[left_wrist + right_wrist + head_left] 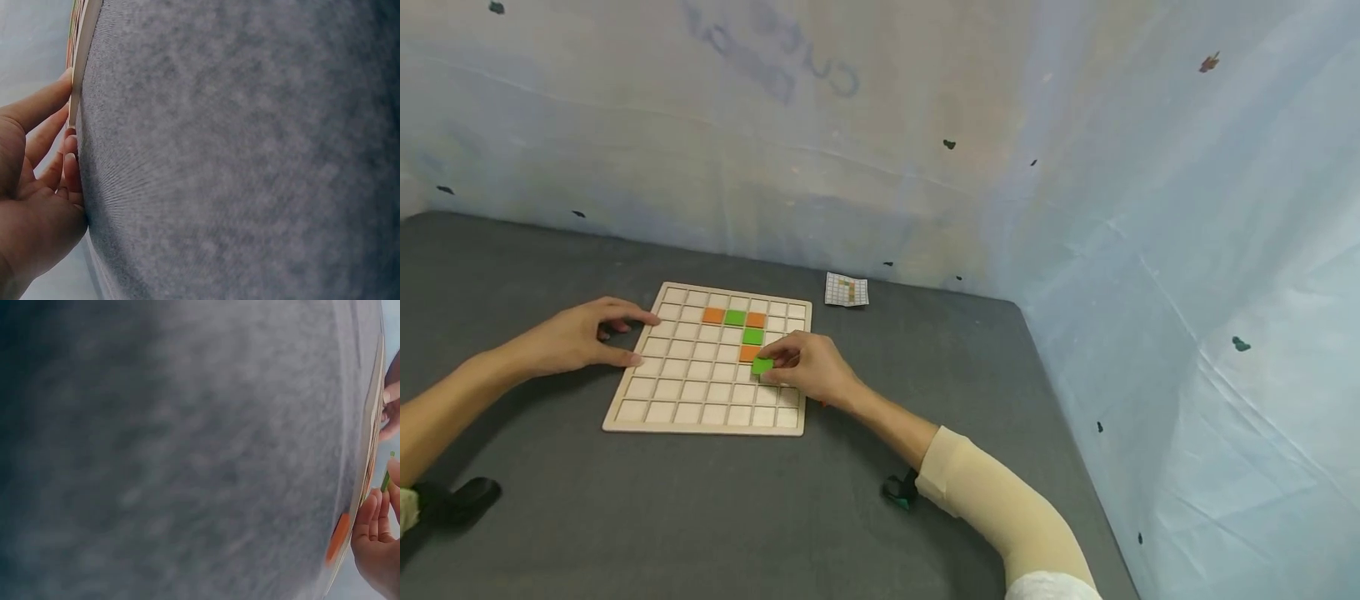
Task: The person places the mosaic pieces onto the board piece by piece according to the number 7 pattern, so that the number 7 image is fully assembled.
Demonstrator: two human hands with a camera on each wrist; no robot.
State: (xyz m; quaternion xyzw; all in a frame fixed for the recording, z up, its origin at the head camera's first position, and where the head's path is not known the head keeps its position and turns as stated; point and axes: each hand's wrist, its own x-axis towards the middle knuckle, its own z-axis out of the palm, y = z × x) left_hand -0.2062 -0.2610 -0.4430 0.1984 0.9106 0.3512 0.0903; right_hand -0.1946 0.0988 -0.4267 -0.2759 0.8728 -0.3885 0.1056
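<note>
A pale wooden grid board (658, 412) lies on the grey surface. Orange and green square tiles sit in its cells: an upper row holds an orange tile (713, 315), a green tile (735, 317) and another orange tile (756, 320), with a green one (753, 336) and an orange one (749, 353) below. My right hand (812, 364) pinches a green tile (762, 366) just below that column, tilted above the board in the right wrist view. My left hand (576, 333) touches the board's left edge with thumb and index fingertips; its other fingers are bent beneath.
A small printed grid card (846, 290) lies beyond the board's far right corner. An orange tile (337, 538) rests on the surface beside the board's right edge, mostly hidden by my right hand in the head view. Pale sheeting (880, 150) hangs behind and at the right.
</note>
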